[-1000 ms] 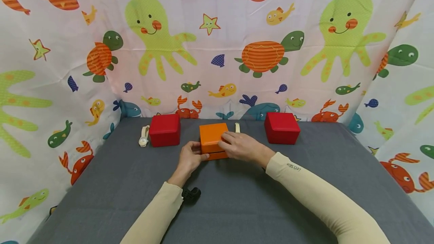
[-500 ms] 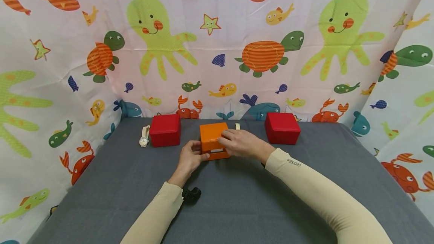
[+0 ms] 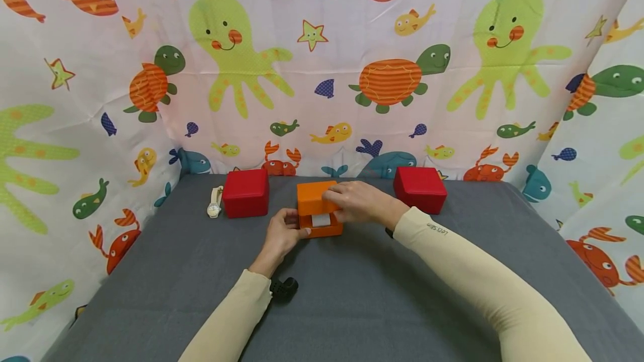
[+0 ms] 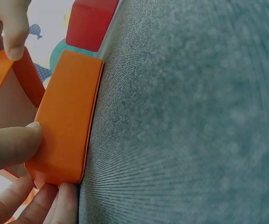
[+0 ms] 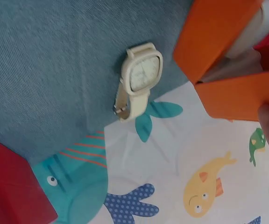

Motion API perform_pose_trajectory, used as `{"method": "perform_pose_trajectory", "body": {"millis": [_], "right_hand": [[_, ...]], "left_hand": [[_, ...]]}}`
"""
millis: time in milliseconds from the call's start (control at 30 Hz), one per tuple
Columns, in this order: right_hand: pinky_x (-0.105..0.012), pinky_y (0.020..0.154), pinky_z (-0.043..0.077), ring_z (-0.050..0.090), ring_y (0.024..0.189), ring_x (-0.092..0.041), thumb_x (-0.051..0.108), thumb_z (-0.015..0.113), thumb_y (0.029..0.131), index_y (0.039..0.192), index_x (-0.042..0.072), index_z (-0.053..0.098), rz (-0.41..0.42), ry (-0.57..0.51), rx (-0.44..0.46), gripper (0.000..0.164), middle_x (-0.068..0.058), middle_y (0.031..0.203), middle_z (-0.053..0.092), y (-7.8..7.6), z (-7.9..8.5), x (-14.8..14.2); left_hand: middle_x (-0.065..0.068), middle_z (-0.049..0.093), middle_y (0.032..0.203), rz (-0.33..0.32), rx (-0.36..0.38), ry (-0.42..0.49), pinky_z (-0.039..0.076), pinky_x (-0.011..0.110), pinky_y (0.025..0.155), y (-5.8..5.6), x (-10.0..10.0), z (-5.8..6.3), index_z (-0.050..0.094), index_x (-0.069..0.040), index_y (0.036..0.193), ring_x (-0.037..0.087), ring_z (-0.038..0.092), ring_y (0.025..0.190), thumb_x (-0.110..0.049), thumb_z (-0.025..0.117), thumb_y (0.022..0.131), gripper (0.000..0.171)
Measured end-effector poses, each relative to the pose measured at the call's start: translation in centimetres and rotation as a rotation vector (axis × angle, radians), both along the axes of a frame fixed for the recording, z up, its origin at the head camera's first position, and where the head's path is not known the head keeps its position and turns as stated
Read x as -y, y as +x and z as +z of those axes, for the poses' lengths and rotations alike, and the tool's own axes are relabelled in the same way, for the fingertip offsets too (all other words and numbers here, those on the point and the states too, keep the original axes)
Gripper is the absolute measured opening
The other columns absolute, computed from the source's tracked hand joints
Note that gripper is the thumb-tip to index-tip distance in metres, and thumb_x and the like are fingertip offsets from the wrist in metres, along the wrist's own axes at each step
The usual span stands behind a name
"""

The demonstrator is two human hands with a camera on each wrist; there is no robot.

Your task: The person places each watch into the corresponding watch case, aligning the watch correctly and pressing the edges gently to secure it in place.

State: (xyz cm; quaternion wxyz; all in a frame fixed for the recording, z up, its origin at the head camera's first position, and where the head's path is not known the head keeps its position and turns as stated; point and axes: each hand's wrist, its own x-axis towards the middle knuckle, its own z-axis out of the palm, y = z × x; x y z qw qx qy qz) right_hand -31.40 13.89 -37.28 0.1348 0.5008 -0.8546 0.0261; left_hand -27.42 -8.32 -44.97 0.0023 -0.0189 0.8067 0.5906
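One orange box (image 3: 314,205), ajar, stood between red boxes (image 3: 246,193). Left hand (image 3: 282,232) gripped base (image 3: 326,232); right hand (image 3: 364,201) pinched lid (image 3: 314,189), white insert (image 3: 321,220) showing. Step seemed opening; next move likely called for swinging lid fully back, base held steady.

The right hand (image 3: 366,202) masks part of the orange box (image 3: 311,204) and, in the head view, hides a watch (image 5: 145,74). The right wrist view crops that box at top and right, a red box (image 5: 10,186) at left. The left watch's (image 3: 213,211) dial is too small to read from the head.
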Motion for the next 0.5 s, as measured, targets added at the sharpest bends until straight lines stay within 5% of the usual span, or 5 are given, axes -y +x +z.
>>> {"method": "perform_pose_trajectory", "body": {"millis": [500], "right_hand": [[-0.023,0.069,0.052,0.056,0.073,-0.012,0.019,0.072,0.081,0.118,0.019,0.055,-0.115,0.017,0.237,0.041,0.002,0.106,0.066,-1.3,2.9,0.5]], "left_hand": [[0.016,0.058,0.115,-0.006,-0.007,0.022,0.055,0.036,0.077,-0.2,-0.1,0.1,0.056,-0.003,0.119,0.029,0.061,0.102,0.002,0.078,0.074,0.051]]}}
